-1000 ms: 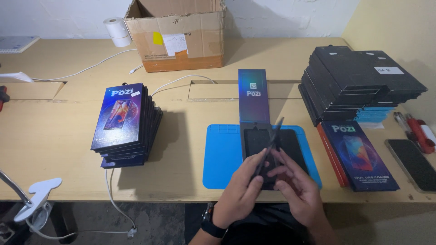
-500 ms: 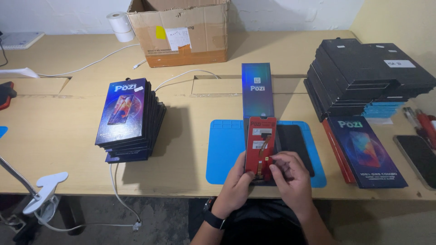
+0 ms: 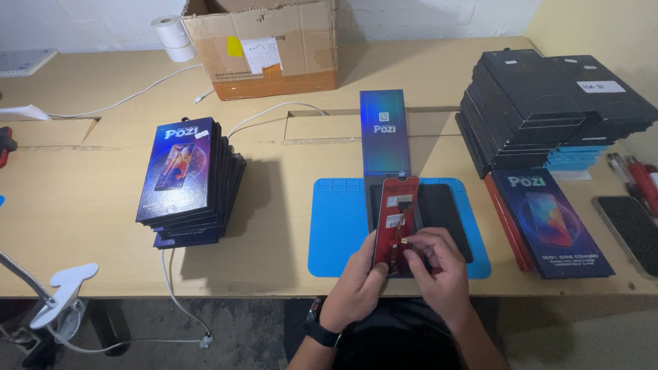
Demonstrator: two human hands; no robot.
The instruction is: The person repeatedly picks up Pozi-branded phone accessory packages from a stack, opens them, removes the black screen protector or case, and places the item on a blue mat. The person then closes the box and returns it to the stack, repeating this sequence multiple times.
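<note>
My left hand [image 3: 358,282] grips the lower left edge of a red phone screen panel [image 3: 395,223], held upright with its back facing me. My right hand [image 3: 439,264] pinches the small flex cable at the panel's lower right. Both hands hover over a blue work mat [image 3: 337,226] at the table's front edge. A black tray [image 3: 445,216] lies on the mat behind the panel. An open dark blue box sleeve [image 3: 384,133] lies just beyond the mat.
A stack of dark blue printed boxes [image 3: 188,178] stands at left. Black trays [image 3: 548,103] are piled at right, with more printed boxes [image 3: 548,223] in front and a phone [image 3: 630,233] at the far right. A cardboard carton [image 3: 267,44] and paper roll [image 3: 171,29] sit behind.
A second ago the panel was edge-on between my hands. It has been turned so its red back faces me, and my right fingers have moved onto its flex cable.
</note>
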